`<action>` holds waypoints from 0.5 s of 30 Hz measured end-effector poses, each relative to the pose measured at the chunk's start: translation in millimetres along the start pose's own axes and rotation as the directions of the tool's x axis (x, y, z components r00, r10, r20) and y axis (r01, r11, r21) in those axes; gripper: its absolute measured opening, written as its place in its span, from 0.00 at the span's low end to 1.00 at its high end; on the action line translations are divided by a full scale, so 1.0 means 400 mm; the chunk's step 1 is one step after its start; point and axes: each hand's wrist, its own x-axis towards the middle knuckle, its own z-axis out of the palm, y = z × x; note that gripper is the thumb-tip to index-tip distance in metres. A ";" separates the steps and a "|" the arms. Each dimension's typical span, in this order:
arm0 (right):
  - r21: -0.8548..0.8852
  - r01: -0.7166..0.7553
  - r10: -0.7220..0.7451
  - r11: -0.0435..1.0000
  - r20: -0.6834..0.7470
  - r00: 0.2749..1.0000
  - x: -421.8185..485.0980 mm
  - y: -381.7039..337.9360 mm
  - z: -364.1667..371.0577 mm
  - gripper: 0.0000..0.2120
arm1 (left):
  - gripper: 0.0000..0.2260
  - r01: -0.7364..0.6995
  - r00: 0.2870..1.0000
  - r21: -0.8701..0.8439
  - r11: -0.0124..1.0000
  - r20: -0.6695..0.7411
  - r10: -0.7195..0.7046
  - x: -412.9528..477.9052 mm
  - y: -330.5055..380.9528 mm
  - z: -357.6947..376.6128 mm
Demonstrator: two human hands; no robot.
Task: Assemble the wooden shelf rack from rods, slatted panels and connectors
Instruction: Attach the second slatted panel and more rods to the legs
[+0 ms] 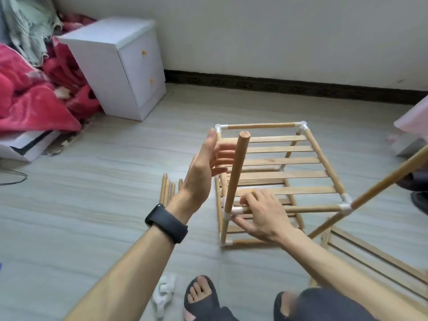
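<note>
While right hand (261, 215) pinches corner connector (236, 210), left hand (203, 167) grip spread (fingers (225, 150) straight), beside upright rod (236, 172).

the right hand (261, 216) grips the rack (278, 172) at a white connector (228, 213), where an upright rod (236, 172) stands. the left hand (203, 167) hovers open beside that rod. spare rods (167, 189) lie on the floor (104, 205).

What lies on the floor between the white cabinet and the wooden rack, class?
Nothing: in the head view only bare floor stretches between the cabinet and the rack.
</note>
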 end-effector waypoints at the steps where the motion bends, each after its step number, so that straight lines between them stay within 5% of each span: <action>1: -0.066 -0.012 0.015 0.998 0.048 0.999 0.004 -0.010 0.000 0.21 | 0.34 -0.031 0.999 -0.029 0.999 0.030 0.032 -0.020 0.020 0.024; 8: -0.127 -0.059 0.086 0.990 0.224 0.971 0.030 -0.028 -0.012 0.12 | 0.27 -0.155 0.977 -0.114 0.981 -0.163 0.136 -0.028 0.016 0.114; 15: -0.142 -0.072 0.105 0.987 0.237 0.966 0.051 -0.020 0.006 0.11 | 0.26 -0.108 0.993 -0.081 0.991 -0.052 0.104 0.036 0.000 0.108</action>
